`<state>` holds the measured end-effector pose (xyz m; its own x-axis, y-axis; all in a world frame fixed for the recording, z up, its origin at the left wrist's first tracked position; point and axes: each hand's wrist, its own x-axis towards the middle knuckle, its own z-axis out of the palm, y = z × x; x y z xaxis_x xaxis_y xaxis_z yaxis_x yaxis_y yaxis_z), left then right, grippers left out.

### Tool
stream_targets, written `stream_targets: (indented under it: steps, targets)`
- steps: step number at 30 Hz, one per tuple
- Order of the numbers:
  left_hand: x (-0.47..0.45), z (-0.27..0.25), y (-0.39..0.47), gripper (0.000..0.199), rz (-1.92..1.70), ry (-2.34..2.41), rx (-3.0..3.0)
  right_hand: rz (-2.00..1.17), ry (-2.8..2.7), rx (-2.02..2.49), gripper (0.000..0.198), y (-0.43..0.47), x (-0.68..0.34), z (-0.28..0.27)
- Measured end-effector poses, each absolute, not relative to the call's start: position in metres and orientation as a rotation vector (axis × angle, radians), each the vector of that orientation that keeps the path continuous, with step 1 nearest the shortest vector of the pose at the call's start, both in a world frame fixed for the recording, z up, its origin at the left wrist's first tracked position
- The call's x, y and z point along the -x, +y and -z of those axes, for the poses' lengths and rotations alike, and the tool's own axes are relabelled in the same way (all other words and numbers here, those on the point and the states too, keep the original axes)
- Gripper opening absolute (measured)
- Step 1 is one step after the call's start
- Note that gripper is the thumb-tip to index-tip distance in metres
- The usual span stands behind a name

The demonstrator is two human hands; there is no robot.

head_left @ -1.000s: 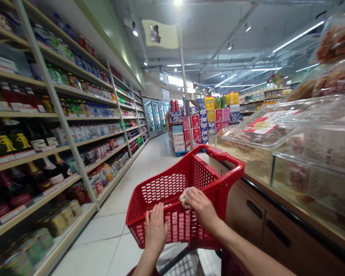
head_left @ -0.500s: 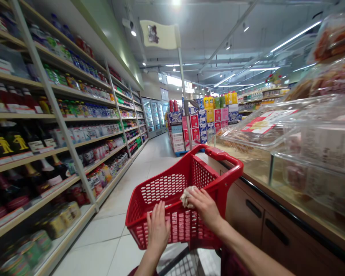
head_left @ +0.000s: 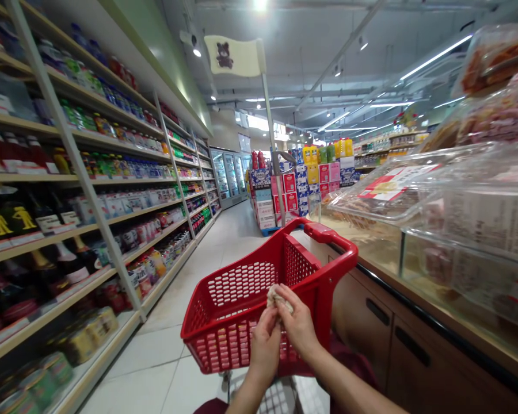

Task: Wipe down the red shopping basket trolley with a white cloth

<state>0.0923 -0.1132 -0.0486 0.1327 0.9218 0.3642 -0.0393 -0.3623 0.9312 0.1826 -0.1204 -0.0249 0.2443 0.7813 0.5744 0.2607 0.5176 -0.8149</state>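
A red plastic shopping cart [head_left: 224,339] with a perforated basket stands right in front of me. Over its near rim, a crumpled whitish cloth [head_left: 273,294] is bunched between my hands. My right hand [head_left: 300,322] is closed around the cloth from the right. My left hand [head_left: 265,339] meets it from the lower left, its fingers pinched together at the cloth's lower edge. The fingers of both hands touch and partly hide the cloth.
Shelves of bottles and cans [head_left: 129,161] line the left side. On the right is a wooden counter [head_left: 371,345] with clear plastic food packs [head_left: 384,190] on top. Stacked drink cartons [head_left: 289,184] stand ahead beside a pole with a cream bear sign [head_left: 237,56]. Tiled floor [head_left: 155,345] runs between.
My left hand has moved right from the basket's near side and joined my right hand at the cloth. The right hand has drawn slightly down and left with the cloth.
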Motion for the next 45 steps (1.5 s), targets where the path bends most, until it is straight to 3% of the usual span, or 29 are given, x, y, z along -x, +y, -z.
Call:
stream_targets:
  steps: [3, 7, 11, 17, 22, 28, 35, 45]
  targets:
    - [-0.069, 0.051, -0.110, 0.039, -1.274, 0.953, -1.695, -0.132, -1.614, 0.973, 0.032, -0.116, -0.218, 0.007]
    - [-0.018, 0.059, -0.091, 0.041, -1.268, 1.655, -2.088, 0.413, -1.592, 1.148, 0.034, -0.111, -0.284, -0.006]
    - [0.007, 0.070, -0.081, 0.045, -0.906, 2.071, -2.406, 0.671, -1.690, 1.233, 0.034, -0.099, -0.267, 0.022]
    - [0.010, 0.076, -0.081, 0.046, -0.651, 2.116, -2.651, 0.698, -1.895, 1.147, 0.036, -0.090, -0.240, 0.039]
    - [0.003, 0.076, -0.084, 0.047, -0.710, 2.233, -2.614, 0.717, -1.585, 1.284, 0.039, -0.106, -0.308, 0.019]
    - [0.005, 0.078, -0.090, 0.051, -0.717, 2.158, -2.699, 0.565, -1.933, 1.159, 0.040, -0.099, -0.240, 0.039]
    - [-0.003, 0.079, -0.093, 0.052, -0.770, 2.198, -2.644, 0.769, -1.600, 1.422, 0.037, -0.098, -0.303, 0.019]
    - [-0.004, 0.074, -0.097, 0.053, -0.725, 2.168, -2.691, 0.768, -1.813, 1.385, 0.033, -0.094, -0.276, 0.023]
